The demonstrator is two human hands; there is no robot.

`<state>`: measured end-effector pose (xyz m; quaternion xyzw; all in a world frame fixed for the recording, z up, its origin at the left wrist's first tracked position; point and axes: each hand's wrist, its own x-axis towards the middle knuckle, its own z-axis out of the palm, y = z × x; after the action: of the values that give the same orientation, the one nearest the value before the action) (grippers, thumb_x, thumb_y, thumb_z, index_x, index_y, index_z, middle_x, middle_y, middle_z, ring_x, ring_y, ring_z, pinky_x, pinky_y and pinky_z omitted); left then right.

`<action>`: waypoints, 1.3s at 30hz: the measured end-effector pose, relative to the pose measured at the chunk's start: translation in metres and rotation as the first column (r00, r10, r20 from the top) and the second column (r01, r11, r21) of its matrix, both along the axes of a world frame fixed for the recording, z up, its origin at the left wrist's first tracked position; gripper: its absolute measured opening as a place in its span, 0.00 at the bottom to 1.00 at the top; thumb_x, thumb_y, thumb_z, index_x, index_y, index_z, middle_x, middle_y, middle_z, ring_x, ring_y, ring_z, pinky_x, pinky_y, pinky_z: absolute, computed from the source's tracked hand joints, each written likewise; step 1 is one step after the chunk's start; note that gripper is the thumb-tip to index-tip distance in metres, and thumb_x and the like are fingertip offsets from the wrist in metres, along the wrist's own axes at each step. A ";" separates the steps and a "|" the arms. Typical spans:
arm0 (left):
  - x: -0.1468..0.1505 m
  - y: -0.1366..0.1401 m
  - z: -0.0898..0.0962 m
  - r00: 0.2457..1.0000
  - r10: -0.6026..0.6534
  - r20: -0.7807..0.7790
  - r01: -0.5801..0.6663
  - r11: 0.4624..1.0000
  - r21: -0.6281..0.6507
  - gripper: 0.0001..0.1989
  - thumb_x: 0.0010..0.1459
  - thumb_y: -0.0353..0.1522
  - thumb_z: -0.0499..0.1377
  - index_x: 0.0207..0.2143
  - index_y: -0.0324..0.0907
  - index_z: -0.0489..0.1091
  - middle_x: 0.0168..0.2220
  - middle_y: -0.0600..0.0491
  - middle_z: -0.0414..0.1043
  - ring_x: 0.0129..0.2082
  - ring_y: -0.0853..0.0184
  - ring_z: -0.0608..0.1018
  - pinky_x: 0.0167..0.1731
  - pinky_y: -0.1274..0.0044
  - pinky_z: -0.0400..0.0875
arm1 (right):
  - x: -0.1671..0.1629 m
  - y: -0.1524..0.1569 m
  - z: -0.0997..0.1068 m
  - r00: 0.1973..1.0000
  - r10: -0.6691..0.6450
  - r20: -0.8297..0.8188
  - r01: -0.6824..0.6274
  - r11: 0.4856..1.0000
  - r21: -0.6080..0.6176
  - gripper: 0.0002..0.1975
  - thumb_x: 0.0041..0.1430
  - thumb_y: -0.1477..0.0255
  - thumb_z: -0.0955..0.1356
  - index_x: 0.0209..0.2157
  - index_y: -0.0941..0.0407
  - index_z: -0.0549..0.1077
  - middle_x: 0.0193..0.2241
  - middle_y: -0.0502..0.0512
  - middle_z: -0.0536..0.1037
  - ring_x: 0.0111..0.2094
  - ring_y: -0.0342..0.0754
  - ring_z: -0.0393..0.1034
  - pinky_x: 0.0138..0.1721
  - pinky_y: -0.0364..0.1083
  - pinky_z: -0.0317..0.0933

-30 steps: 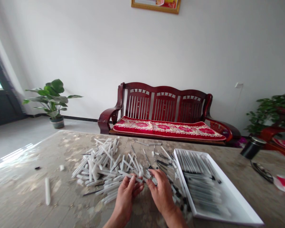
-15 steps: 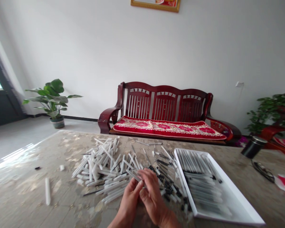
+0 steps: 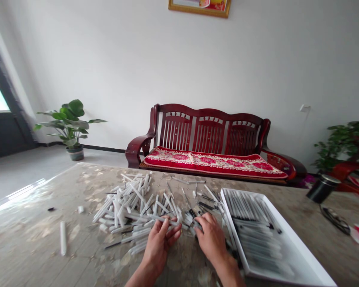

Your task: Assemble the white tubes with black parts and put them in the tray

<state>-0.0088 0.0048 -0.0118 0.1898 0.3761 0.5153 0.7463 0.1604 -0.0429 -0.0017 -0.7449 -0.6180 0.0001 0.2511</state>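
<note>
My left hand (image 3: 161,241) pinches a translucent white plastic tube (image 3: 158,217) between thumb and fingers, just over the near edge of the loose pile. To its right, my right hand (image 3: 212,238) reaches down among black-ended small pieces (image 3: 191,213), its fingers curled together. What lies between those fingertips is mostly hidden by the hand. A heap of similar white tubes (image 3: 134,195) spreads to the left and beyond my left hand. Right of my right hand stands a shallow white box (image 3: 299,243) holding rows of tubes with dark parts.
A single tube (image 3: 63,238), a small white piece (image 3: 80,209) and a black bit (image 3: 50,209) lie on the left of the patterned tabletop (image 3: 86,267). At the right are a black cylinder (image 3: 322,188) and a cable (image 3: 335,221). A wooden bench (image 3: 208,135) stands behind.
My hands were together around a tube and have moved apart. The left keeps a tube; the right has shifted right and down to the black-ended pieces. The view has shifted slightly.
</note>
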 end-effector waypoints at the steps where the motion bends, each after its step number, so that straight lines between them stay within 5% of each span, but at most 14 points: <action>1: 0.000 0.000 0.000 1.000 -0.005 -0.001 0.005 1.000 0.006 0.06 0.60 0.25 0.60 0.37 0.42 0.65 0.35 0.50 0.79 0.30 0.63 0.84 0.29 0.76 0.80 | -0.002 0.000 0.001 1.000 0.002 0.005 -0.001 1.000 -0.015 0.10 0.57 0.76 0.67 0.37 0.50 0.78 0.38 0.53 0.76 0.44 0.51 0.70 0.45 0.44 0.60; 5: 0.001 0.001 -0.001 1.000 -0.002 0.000 0.002 0.999 0.035 0.05 0.60 0.25 0.59 0.37 0.42 0.65 0.34 0.51 0.79 0.30 0.64 0.84 0.30 0.76 0.80 | 0.000 0.000 0.001 1.000 -0.001 -0.004 0.001 0.999 -0.040 0.10 0.57 0.77 0.66 0.32 0.51 0.78 0.34 0.52 0.77 0.42 0.49 0.71 0.43 0.42 0.59; 20: 0.001 -0.001 -0.001 0.999 -0.051 0.007 0.051 0.998 0.048 0.11 0.55 0.29 0.65 0.38 0.43 0.66 0.35 0.52 0.78 0.29 0.64 0.83 0.29 0.76 0.79 | 0.013 0.016 -0.017 0.985 -0.055 0.161 0.048 0.998 0.044 0.06 0.58 0.74 0.68 0.35 0.49 0.77 0.35 0.54 0.77 0.37 0.49 0.74 0.33 0.43 0.60; 26: 0.001 -0.001 -0.001 0.998 -0.066 -0.005 0.066 0.996 0.053 0.10 0.56 0.30 0.64 0.39 0.42 0.66 0.35 0.51 0.79 0.29 0.66 0.83 0.29 0.77 0.79 | 0.006 0.025 -0.015 0.976 -0.085 0.201 0.093 0.995 -0.027 0.06 0.61 0.73 0.68 0.35 0.50 0.77 0.36 0.55 0.76 0.37 0.51 0.75 0.31 0.44 0.58; 39: 0.004 -0.001 -0.002 0.998 -0.059 0.009 0.058 0.998 0.038 0.08 0.57 0.26 0.63 0.37 0.41 0.67 0.34 0.49 0.79 0.31 0.65 0.84 0.32 0.78 0.80 | 0.002 0.027 -0.020 0.987 -0.045 0.152 0.037 0.998 0.053 0.06 0.57 0.77 0.69 0.36 0.53 0.72 0.35 0.54 0.77 0.39 0.52 0.73 0.37 0.45 0.61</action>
<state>-0.0044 0.0041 -0.0137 0.2120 0.3568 0.5012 0.7593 0.1621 -0.0164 -0.0222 -0.7488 -0.6199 -0.0774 0.2215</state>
